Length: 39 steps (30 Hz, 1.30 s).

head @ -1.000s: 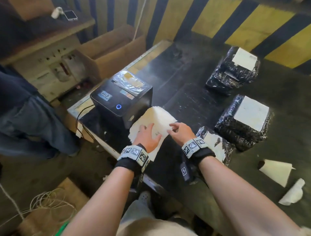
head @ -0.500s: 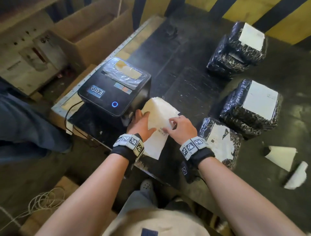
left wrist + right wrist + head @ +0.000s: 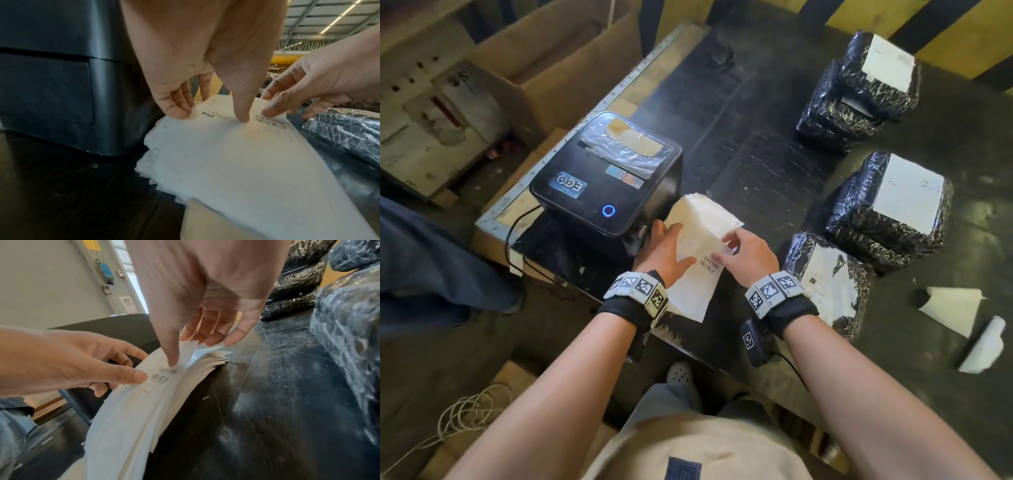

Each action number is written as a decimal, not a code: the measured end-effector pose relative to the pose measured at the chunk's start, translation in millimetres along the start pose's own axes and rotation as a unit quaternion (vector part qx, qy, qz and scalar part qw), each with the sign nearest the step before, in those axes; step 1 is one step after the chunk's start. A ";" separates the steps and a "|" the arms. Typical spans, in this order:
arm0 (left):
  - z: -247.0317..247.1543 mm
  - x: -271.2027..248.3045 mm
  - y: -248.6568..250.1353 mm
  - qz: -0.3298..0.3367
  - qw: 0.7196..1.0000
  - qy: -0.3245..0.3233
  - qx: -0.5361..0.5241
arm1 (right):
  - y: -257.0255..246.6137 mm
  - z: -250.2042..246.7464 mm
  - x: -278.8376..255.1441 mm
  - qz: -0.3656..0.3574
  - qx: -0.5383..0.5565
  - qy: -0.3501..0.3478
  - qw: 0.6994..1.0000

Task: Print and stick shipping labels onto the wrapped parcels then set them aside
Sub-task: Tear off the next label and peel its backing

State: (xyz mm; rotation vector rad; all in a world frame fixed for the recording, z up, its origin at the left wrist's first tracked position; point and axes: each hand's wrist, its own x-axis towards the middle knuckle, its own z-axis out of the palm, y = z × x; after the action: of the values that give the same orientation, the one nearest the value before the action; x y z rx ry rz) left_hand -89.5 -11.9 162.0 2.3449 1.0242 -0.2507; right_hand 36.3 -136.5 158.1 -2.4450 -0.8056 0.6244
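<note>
Since the earlier pictures the head camera has tipped further down and closer over the work, and a barcode now shows on the top sheet of the white fan-fold stack of paper shipping labels (image 3: 697, 240), where before only a little print showed between the hands. The left hand (image 3: 666, 248) lies on the stack's left side, thumb pressing flat beside the barcode and fingers curled round the edge next to the black box-shaped label printer (image 3: 606, 181). The right hand (image 3: 744, 251) pinches the top sheet's right edge between thumb and fingers, lifting it off the stack, as the right wrist view shows. The stack sits by the near edge of the black scuffed table (image 3: 756, 137), touching the printer's front, its near end overhanging the edge. Just right of the right hand lies a black plastic-wrapped parcel with a white label (image 3: 825, 284); two more labelled black wrapped parcels (image 3: 887, 209) sit beyond it toward the far right. The table's middle between printer and parcels is bare.
</note>
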 end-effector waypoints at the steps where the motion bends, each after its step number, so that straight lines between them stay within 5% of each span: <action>1: -1.4 -0.6 0.4 -0.001 1.000 -0.002 0.002 | -0.1 -0.1 -0.5 0.000 0.006 0.003 1.000; 13: -1.3 -3.5 -0.5 0.005 1.000 0.011 -0.014 | 1.7 -5.1 -11.3 0.019 0.007 0.067 0.998; 25: -0.6 -5.3 2.7 -0.001 0.998 0.033 -0.049 | 7.9 -3.7 -11.8 0.041 0.126 0.047 0.990; 39: -19.9 -16.3 7.1 0.038 0.967 0.087 -0.237 | 2.2 -17.2 -12.4 0.011 0.227 0.049 0.973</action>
State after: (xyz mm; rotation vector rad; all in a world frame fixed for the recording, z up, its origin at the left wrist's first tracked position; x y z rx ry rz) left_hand -96.7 -14.6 187.6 1.9841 0.9473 0.2140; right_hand 37.8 -151.2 173.5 -2.0482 -0.5270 0.6124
